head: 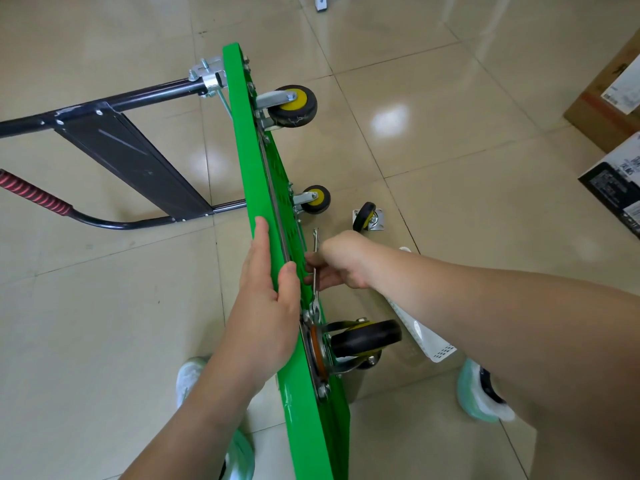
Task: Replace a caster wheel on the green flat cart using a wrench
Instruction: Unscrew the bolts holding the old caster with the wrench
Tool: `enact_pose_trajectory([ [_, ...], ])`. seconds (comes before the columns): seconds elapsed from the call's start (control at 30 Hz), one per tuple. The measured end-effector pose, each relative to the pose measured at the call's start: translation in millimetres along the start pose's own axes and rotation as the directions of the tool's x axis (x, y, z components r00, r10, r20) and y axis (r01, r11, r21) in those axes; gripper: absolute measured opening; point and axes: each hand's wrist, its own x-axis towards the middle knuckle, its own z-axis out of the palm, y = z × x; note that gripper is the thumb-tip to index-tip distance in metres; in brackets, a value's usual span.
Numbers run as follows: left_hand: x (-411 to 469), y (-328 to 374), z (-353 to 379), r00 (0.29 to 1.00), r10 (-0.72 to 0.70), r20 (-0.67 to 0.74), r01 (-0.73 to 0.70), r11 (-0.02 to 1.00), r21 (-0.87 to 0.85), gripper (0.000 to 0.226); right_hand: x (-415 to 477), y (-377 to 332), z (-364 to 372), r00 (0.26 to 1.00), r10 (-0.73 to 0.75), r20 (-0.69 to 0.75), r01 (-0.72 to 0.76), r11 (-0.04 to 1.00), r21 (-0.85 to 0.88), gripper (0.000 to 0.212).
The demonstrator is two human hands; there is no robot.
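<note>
The green flat cart [254, 174] stands on its long edge on the tiled floor, underside facing right. My left hand [268, 296] lies flat against its top edge, thumb over the rim, steadying it. My right hand [334, 263] grips a silver wrench [315, 271] beside the underside, its lower jaw on a bolt of the near caster wheel [367, 337]. Two yellow-hubbed casters, one far [292, 107] and one in the middle [313, 199], are mounted further along. A loose caster wheel [367, 218] with its plate lies on the floor to the right.
The cart's black folding handle [114, 133] with a red grip [38, 197] lies flat on the floor at left. A white perforated basket [420, 327] sits under my right forearm. Cardboard boxes [609, 98] stand at the right edge. My feet flank the cart's near end.
</note>
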Motion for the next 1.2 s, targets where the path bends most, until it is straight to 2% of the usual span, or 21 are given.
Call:
enact_pose_trajectory([
  [0.3,1,-4,0,1.000,0.008,0.002,-0.008,1.000,-0.002,0.067,10,4,3,0.999,0.032,0.030,-0.033,0.999,0.027,0.036],
  [0.53,2,-5,1,1.000,0.002,-0.008,-0.002,1.000,-0.005,0.068,11,5,3,0.995,0.067,0.070,-0.068,0.998,0.006,0.015],
  [0.7,2,-6,1,1.000,-0.008,-0.012,0.008,1.000,-0.010,0.068,9,10,8,0.987,0.128,0.102,-0.116,0.987,-0.110,0.016],
  [0.93,2,-6,0,1.000,-0.004,-0.011,0.004,1.000,-0.026,0.068,12,7,10,0.989,0.132,0.067,-0.125,0.986,-0.106,0.021],
  [1.07,2,-5,1,1.000,-0.009,-0.011,0.008,0.999,-0.040,0.068,15,7,10,0.995,0.094,0.039,-0.086,0.983,-0.162,0.037],
  [1.2,1,-5,0,1.000,-0.007,-0.010,0.007,0.999,-0.040,0.069,14,5,14,0.999,0.035,-0.002,-0.034,0.956,-0.291,0.032],
])
